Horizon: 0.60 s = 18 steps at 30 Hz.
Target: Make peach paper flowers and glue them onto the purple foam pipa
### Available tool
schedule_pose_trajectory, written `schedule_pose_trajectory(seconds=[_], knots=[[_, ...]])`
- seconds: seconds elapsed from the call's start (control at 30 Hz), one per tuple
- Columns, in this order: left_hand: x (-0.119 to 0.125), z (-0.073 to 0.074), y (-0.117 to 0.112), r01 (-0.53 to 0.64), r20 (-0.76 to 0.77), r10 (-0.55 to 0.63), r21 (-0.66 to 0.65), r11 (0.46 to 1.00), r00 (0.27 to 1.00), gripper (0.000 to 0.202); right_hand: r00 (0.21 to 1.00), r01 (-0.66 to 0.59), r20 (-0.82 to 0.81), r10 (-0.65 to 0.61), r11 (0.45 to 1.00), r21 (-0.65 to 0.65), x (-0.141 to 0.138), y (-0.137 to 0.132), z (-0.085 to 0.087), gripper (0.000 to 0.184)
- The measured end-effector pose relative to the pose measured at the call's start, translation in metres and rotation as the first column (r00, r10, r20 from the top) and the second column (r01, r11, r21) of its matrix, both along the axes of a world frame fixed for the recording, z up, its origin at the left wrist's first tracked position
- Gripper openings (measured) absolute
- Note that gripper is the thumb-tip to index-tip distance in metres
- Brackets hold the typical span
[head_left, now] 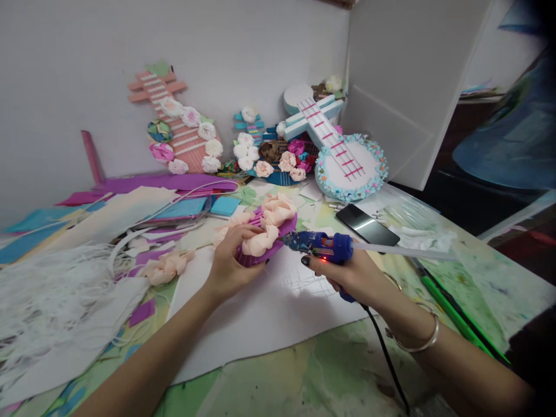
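Observation:
My left hand (232, 260) is closed around a small purple craft piece (284, 237) covered with peach crepe-paper flowers (260, 240). In my right hand (358, 278) is a blue hot glue gun (324, 246), its red light lit and a long glue stick (403, 250) poking out of the back. The gun's nozzle points left, at the right edge of the purple piece; whether it touches I cannot tell. Beneath both hands lies a white sheet (260, 315). Another peach paper flower (167, 266) rests to the left of my left hand.
Decorated cardboard instruments, one pink (185, 139) and one white and light blue (347, 156), lean at the back. A phone (367, 225) and a green-handled cutter (456, 310) lie right. White string (65, 295) is heaped left. The gun's black cord (386, 353) trails toward the front edge.

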<state>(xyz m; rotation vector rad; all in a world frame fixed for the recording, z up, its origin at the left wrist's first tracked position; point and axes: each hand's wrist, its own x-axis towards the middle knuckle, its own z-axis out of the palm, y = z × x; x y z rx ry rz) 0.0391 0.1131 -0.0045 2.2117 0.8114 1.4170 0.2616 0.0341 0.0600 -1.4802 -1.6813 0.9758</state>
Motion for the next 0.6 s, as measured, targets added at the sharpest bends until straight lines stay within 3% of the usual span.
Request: schedule_pose_trajectory(seconds=[0.2, 0.6], knots=[[0.0006, 0.0015, -0.0014, 0.001, -0.006, -0.001, -0.009, 1.0, 1.0, 0.032, 0.999, -0.011, 0.034, 0.011, 1.0, 0.009, 0.0007, -0.0009, -0.0038, 0.033], [0.0005, 0.0001, 0.0003, -0.009, -0.011, 0.009, -0.011, 1.0, 1.0, 0.04, 0.998, -0.053, 0.047, 0.05, 0.997, 0.053, -0.0029, -0.0053, -0.0054, 0.027]])
